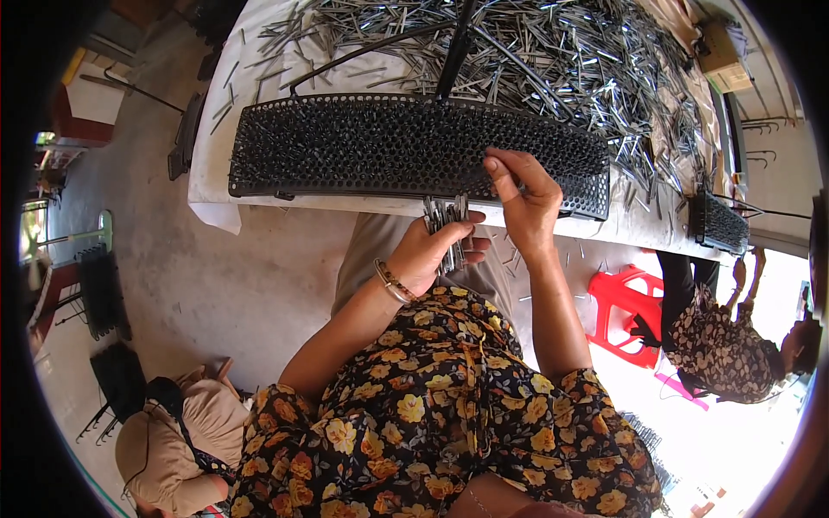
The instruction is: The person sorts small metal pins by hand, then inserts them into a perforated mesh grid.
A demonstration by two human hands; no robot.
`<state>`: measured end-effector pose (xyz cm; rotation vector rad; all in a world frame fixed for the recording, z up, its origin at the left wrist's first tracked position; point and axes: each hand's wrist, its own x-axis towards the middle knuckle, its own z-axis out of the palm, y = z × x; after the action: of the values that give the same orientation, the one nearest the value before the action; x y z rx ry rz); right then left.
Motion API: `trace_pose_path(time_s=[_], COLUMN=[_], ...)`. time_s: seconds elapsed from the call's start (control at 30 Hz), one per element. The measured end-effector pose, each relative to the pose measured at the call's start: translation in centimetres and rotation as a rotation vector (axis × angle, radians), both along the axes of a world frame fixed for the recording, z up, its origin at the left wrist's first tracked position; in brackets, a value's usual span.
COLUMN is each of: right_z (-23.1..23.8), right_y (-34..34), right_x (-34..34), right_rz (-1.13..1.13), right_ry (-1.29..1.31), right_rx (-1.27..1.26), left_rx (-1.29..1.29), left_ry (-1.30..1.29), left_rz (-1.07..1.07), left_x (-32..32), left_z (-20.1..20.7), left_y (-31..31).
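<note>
The left hand (429, 249) grasps a bundle of thin metal strips (449, 217) near the perforated black rack (298, 186) on the surface (214, 168). The right hand (529, 203) is pinched over the rack; whether anything is held cannot be determined.

We see a black blouse (414, 406) scattered with yellow and orange flowers, with matching sleeves (596, 423). At its twelve o'clock show grey-brown trousers (367, 246); toward eleven, a brownish bracelet (384, 274) and silvery bangle (399, 293); at six, a thin necklace (477, 501).
</note>
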<state>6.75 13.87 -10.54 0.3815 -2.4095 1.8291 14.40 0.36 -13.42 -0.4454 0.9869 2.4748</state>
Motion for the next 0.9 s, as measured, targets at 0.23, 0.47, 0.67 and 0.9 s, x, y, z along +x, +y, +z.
trace_pose_path(time_s=[0.23,0.47,0.67,0.9], right_z=[-0.5,-2.2,-2.2,-1.9], right_y=[-0.3,-0.1,0.1,-0.4], right_x=[-0.5,-0.5,-0.4,0.3], right_rz=[-0.04,0.029,0.057,0.022], right_ry=[0.308,0.45,0.513,0.396], right_rx=[0.175,0.34,0.471,0.363], left_rx=[-0.025,-0.007,-0.044,0.001], left_ry=[-0.038,-0.04,-0.006,-0.045], left_rz=[0.027,0.043,0.015,-0.007], left_x=[0.0,0.4,0.8,0.7], left_z=[-0.9,-1.8,-1.1,-0.8], left_y=[-0.1,-0.3,-0.6,-0.9])
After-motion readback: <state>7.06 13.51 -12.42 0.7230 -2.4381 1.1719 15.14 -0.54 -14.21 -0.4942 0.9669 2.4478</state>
